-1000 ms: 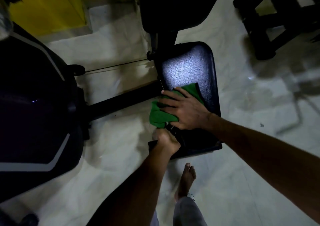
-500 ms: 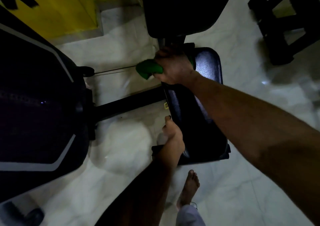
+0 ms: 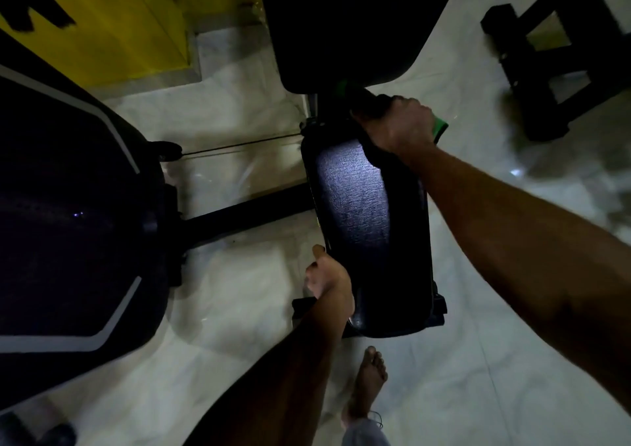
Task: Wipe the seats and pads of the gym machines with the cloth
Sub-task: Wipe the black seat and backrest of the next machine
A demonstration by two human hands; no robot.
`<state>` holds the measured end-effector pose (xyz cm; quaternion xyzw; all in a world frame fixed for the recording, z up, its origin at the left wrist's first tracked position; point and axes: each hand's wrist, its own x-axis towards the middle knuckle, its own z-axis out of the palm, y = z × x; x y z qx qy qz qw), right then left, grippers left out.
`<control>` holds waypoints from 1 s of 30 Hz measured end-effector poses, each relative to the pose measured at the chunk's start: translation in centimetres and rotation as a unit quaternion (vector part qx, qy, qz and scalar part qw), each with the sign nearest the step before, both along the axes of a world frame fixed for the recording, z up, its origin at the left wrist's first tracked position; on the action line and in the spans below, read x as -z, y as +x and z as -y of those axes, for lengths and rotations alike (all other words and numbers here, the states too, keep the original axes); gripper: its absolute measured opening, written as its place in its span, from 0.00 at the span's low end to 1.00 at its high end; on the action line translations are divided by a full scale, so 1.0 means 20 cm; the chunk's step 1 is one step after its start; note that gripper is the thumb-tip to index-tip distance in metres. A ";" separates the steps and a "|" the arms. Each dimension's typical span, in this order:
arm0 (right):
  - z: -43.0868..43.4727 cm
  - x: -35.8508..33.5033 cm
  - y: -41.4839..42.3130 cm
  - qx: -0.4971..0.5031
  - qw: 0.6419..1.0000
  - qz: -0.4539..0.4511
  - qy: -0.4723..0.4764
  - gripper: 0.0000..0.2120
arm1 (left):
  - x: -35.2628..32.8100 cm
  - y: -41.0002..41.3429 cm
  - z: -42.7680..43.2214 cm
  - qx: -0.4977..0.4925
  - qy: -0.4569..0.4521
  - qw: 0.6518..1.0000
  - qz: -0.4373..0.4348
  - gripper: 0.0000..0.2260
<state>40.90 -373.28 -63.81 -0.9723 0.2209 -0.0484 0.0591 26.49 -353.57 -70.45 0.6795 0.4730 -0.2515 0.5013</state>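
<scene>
A black padded seat (image 3: 362,213) of a gym machine lies below me, lit by a pale glare in its middle. My right hand (image 3: 399,128) grips a green cloth (image 3: 440,125) at the seat's far right corner; only a green edge shows past my knuckles and a small bit near the back pad. My left hand (image 3: 327,275) grips the seat's near left edge, thumb up along the side. A black back pad (image 3: 345,26) rises just beyond the seat.
A large dark machine housing (image 3: 75,227) with grey stripes fills the left, joined to the seat by a black bar (image 3: 246,213). A yellow wall panel (image 3: 112,26) is at the far left, a black frame (image 3: 560,60) at the far right. My bare foot (image 3: 367,384) stands on pale marble floor.
My right hand swept the cloth from the seat's near left part up to its far left corner, then across to the far right corner. My left hand stayed on the seat's left edge.
</scene>
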 end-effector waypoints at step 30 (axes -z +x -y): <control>-0.56 -0.01 0.02 -0.177 0.982 -0.062 -0.035 0.28 | -0.08 -0.27 -0.19 0.067 -0.291 0.951 -0.076 0.27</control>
